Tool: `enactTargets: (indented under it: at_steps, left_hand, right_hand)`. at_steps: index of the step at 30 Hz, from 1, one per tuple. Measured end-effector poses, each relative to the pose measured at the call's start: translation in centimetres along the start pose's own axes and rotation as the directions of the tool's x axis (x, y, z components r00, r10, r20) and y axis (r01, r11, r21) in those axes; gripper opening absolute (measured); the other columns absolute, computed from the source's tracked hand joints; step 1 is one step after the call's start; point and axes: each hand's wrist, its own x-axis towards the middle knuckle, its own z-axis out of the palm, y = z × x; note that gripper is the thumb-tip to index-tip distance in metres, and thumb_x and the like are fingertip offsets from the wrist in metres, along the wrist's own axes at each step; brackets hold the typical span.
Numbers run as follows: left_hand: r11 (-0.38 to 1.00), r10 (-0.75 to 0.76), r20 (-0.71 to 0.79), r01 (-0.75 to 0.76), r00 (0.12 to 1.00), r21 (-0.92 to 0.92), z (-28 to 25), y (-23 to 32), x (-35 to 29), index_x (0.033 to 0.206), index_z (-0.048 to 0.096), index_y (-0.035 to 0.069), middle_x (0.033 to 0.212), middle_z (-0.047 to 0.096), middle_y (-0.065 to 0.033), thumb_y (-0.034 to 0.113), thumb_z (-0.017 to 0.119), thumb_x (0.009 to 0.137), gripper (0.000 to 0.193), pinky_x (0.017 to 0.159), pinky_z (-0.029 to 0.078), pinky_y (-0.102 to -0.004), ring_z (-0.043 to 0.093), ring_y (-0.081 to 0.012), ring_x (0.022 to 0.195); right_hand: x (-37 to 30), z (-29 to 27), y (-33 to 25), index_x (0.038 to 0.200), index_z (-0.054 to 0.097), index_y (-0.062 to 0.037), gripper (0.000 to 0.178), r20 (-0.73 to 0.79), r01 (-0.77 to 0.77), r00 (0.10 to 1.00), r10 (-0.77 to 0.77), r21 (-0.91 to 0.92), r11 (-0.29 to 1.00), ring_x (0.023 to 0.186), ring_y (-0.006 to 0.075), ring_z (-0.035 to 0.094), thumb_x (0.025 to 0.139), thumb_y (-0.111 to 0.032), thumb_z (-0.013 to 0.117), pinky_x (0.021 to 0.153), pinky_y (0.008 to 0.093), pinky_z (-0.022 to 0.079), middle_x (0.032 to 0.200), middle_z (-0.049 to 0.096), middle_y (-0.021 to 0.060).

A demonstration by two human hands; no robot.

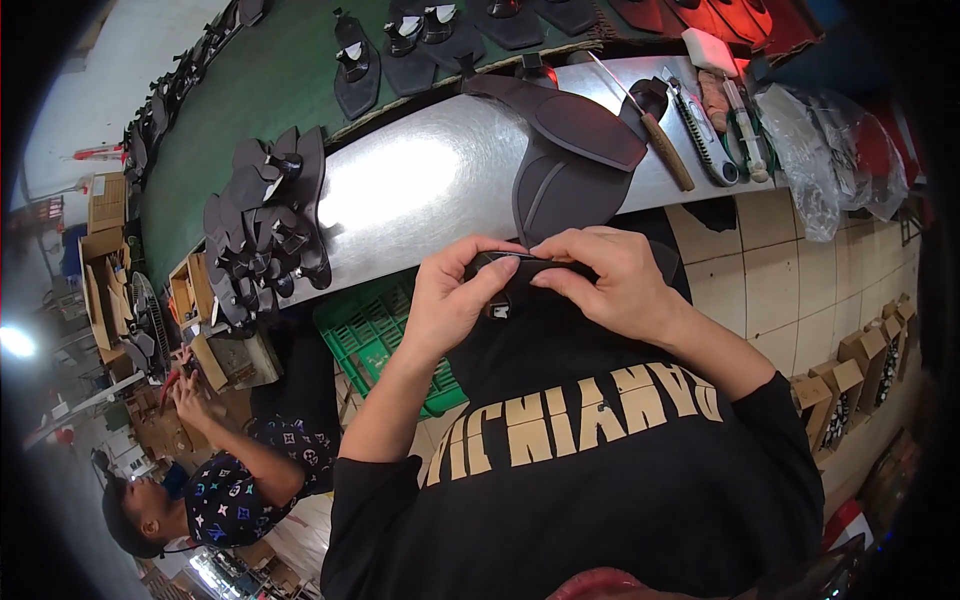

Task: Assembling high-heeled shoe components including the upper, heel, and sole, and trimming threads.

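Both hands pinch a dark sandal sole (664, 262), held almost edge-on in front of my chest at the table's near edge. My left hand (448, 298) grips its left end, thumb on top. My right hand (622, 285) squeezes the edge near the middle, thumb and fingers close to the left thumb. A small dark piece with a shiny spot (497, 310) hangs under the left fingers; I cannot make out its kind. Just beyond, dark sandal soles (585, 130) lie overlapping on the metal tabletop (420, 150).
An awl with a wooden handle (665, 150), a utility knife (703, 135), a white block (708, 50) and a clear plastic bag (815, 150) lie at right. Sandals are piled (265, 225) at left. Beyond runs a green conveyor belt (290, 60). A green crate (365, 335) stands below; a co-worker (240, 470) sits left.
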Motion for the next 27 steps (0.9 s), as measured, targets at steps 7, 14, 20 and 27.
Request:
enactTargets:
  at_steps: [7, 14, 20, 27]
  left_hand:
    - [0.942, 0.303, -0.069, -0.288, 0.951, 0.171, 0.1, 0.9, -0.8, 0.094, 0.068, -0.001, 0.071, 0.059, 0.0038, 0.009, 0.065, 0.087, 0.013, 0.054, 0.038, -0.0178, 0.049, -0.002, 0.062]
    - [0.842, 0.25, -0.5, -0.441, 0.829, -0.31, -5.3, -0.9, -2.2, 0.118, 0.058, -0.001, 0.106, 0.065, -0.0101, 0.014, 0.057, 0.093, 0.029, 0.059, 0.056, -0.0266, 0.066, -0.0156, 0.083]
    - [0.644, -0.122, -0.237, -0.105, 0.964, -0.758, -3.7, -4.4, -0.3, 0.14, 0.043, 0.01, 0.131, 0.054, -0.0101, 0.02, 0.054, 0.094, 0.049, 0.077, 0.058, -0.0306, 0.059, -0.023, 0.113]
    - [0.401, -0.232, -0.12, -0.017, 0.965, -0.916, -3.0, -4.5, 0.7, 0.122, 0.055, 0.01, 0.114, 0.064, -0.0087, 0.025, 0.061, 0.093, 0.034, 0.066, 0.056, -0.025, 0.064, -0.0221, 0.104]
  right_hand:
    - [2.3, -1.0, 0.4, 0.09, 0.068, -0.0004, 0.01, 0.414, -0.492, 0.857, 0.307, 0.479, 0.727, 0.07, 0.0091, 0.06, 0.083, -0.007, 0.07, 0.064, 0.0233, 0.045, 0.075, 0.065, 0.0034]
    - [8.2, -7.6, 3.3, 0.096, 0.068, -0.0007, 0.013, -0.494, -0.026, 0.867, -0.066, -0.177, 0.984, 0.082, 0.0194, 0.063, 0.085, -0.006, 0.065, 0.073, 0.0294, 0.047, 0.092, 0.068, 0.0094]
    - [4.1, -5.8, 9.8, 0.114, 0.062, -0.0055, 0.038, -0.344, -0.239, 0.939, -0.014, -0.68, 0.694, 0.096, 0.0316, 0.056, 0.076, -0.001, 0.066, 0.082, 0.0411, 0.047, 0.106, 0.056, 0.0118]
    - [2.2, -5.2, 10.1, 0.126, 0.058, -0.0092, 0.052, -0.302, -0.239, 0.953, 0.023, -0.703, 0.669, 0.097, 0.0367, 0.055, 0.076, 0.005, 0.061, 0.085, 0.0426, 0.046, 0.107, 0.054, 0.0165]
